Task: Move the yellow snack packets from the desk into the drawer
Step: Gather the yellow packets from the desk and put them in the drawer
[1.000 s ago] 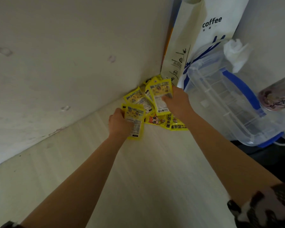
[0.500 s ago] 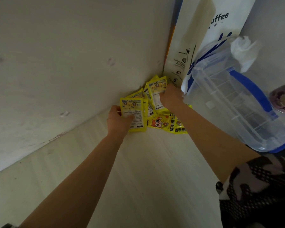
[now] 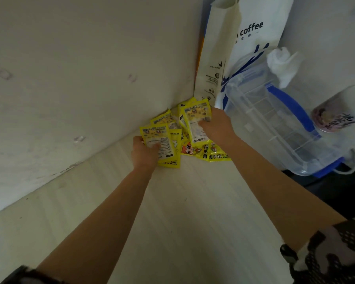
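A: What is being seen nearest the camera?

B: A pale desk [image 3: 182, 222] is being reached across by two bare forearms.

A: And at the hands?

B: One yellow packet [image 3: 162, 144] is being pinched by the left hand [image 3: 145, 154], thumb curled over its face. Another packet [image 3: 196, 121] is being gripped by the right hand [image 3: 217, 126], fingers curled round its edge.

A: And farther back?

B: The remaining yellow packets [image 3: 201, 152] are being left heaped in the desk's corner, against the wall. Just beyond, a coffee bag [image 3: 240, 50] and a clear plastic box [image 3: 275, 119] are being kept upright.
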The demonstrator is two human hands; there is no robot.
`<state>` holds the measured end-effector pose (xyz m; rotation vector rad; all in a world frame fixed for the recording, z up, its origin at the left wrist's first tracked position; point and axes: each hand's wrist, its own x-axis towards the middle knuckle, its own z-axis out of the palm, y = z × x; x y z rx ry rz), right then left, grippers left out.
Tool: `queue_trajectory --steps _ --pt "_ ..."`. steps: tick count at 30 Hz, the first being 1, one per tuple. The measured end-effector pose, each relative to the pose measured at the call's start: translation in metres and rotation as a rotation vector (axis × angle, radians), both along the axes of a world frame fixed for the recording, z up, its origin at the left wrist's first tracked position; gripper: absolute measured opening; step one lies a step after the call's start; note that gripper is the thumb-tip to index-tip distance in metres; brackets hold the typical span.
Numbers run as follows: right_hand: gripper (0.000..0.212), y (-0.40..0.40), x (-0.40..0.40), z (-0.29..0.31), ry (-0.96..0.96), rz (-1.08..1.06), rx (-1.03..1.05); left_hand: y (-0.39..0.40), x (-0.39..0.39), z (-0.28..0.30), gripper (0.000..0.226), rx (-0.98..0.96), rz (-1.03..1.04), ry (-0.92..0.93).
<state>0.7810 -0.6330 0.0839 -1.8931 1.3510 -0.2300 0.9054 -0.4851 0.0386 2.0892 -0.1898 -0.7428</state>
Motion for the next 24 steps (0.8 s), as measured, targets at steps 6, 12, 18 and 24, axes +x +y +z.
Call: queue_trajectory --steps 6,12,18,24 --pt "0.027 0.045 -0.033 0.014 -0.211 -0.145 0.212 0.022 -0.023 0.008 0.03 -0.009 -0.075 0.051" --pt "0.027 0.111 -0.075 0.024 -0.34 -0.259 0.383 0.065 -0.06 0.02 0.03 -0.068 -0.087 0.155" --pt "0.022 0.174 -0.124 0.033 -0.401 -0.374 0.499 0.126 -0.099 0.037 0.027 -0.155 -0.05 0.27" --pt "0.021 0.247 -0.166 0.036 -0.401 -0.462 0.53 0.186 -0.126 0.049 0.024 -0.187 -0.088 0.295"
